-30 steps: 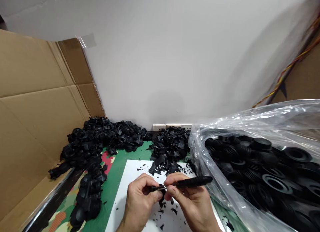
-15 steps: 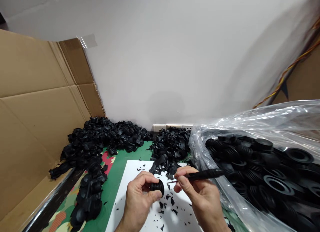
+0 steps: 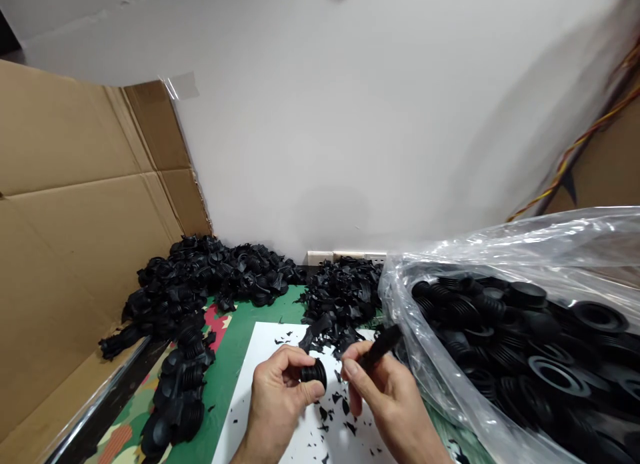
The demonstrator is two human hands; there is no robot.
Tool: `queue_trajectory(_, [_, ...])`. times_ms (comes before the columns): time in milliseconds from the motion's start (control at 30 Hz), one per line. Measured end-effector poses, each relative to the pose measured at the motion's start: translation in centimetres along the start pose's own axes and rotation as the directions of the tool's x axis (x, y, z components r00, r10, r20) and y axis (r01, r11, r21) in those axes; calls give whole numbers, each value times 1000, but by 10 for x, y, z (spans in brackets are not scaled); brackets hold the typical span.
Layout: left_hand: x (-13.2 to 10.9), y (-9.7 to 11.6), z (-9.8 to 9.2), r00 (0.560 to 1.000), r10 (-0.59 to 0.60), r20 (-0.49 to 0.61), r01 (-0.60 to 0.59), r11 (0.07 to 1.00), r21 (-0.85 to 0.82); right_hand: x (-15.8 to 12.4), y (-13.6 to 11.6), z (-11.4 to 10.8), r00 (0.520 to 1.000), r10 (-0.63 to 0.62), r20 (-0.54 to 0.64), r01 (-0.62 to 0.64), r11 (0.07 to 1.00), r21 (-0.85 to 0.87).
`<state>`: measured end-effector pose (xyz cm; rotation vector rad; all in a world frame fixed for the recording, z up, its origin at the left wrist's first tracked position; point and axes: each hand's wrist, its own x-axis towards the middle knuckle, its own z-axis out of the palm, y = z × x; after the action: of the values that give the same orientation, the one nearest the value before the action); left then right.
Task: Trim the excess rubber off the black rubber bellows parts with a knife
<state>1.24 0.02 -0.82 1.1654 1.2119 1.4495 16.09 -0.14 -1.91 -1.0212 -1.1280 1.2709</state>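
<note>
My left hand (image 3: 277, 397) pinches a small ribbed black rubber bellows (image 3: 314, 376) between thumb and fingers above a white sheet (image 3: 250, 384). Just right of it, my right hand (image 3: 383, 391) is closed round a slim black-handled tool (image 3: 383, 347). The handle slants up to the right; its thin tip is hard to make out now. A small gap lies between the right fingertips and the bellows. Black rubber scraps (image 3: 345, 405) are scattered on the sheet below both hands.
A clear plastic bag (image 3: 420, 357) full of black ribbed rubber parts (image 3: 520, 331) stands at right. Black rubber parts (image 3: 200, 277) are heaped at left, beside cardboard (image 3: 75, 237). A pile of shredded scraps (image 3: 343, 291) lies ahead, near a socket strip (image 3: 320, 257) by the wall.
My right hand has moved left toward the bellows, and the tool's handle has swung to point more steeply upward. My left hand and the bellows are almost unmoved.
</note>
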Motion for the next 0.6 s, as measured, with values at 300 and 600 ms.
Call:
queue_trajectory(300, [-3, -3, -3, 987, -158, -10, 157, 987, -43, -2, 11, 6, 969, 45, 242, 4, 980, -197])
queue_trajectory(600, [-5, -7, -6, 957, -227, 179, 211, 972, 102, 0, 11, 5, 969, 141, 200, -121, 986, -111])
